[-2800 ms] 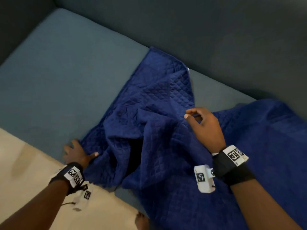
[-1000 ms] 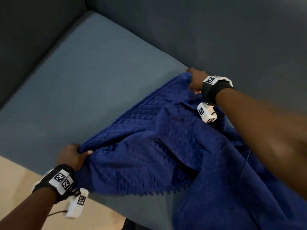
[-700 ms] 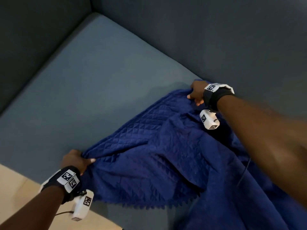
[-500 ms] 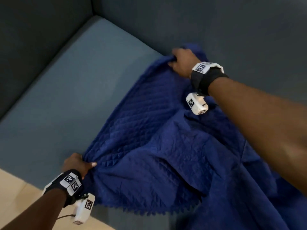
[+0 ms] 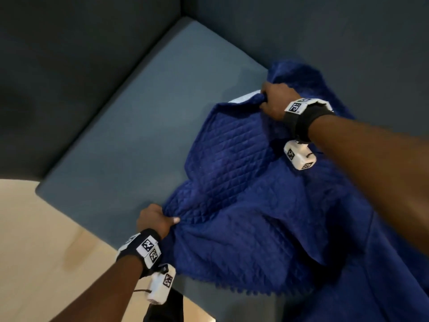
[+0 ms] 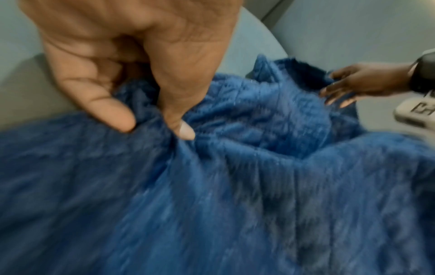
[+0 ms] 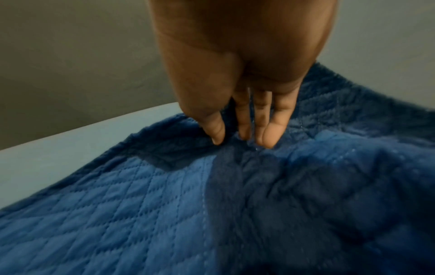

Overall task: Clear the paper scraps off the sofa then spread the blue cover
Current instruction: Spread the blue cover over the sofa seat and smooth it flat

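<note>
The blue quilted cover [image 5: 243, 205] lies rumpled over the right part of the sofa seat [image 5: 144, 126]. My left hand [image 5: 167, 220] grips its near left edge by the seat's front; in the left wrist view, thumb and fingers [image 6: 117, 119] pinch a fold of the cover [image 6: 212, 186]. My right hand [image 5: 267, 98] grips the far edge by the backrest, fingers [image 7: 244, 128] curled into the cover [image 7: 141, 204]. A pale strip [image 5: 246, 97] shows under that edge; I cannot tell what it is. No paper scraps show on the bare seat.
The dark backrest [image 5: 301, 31] runs along the far side and the armrest [image 5: 69, 66] closes the left end. Bare seat cushion stretches left of the cover. Beige floor [image 5: 46, 252] lies in front of the sofa.
My right hand took hold of the cover's far edge and drew it up toward the backrest. My left hand kept its grip on the near edge. The cover now stretches between both hands.
</note>
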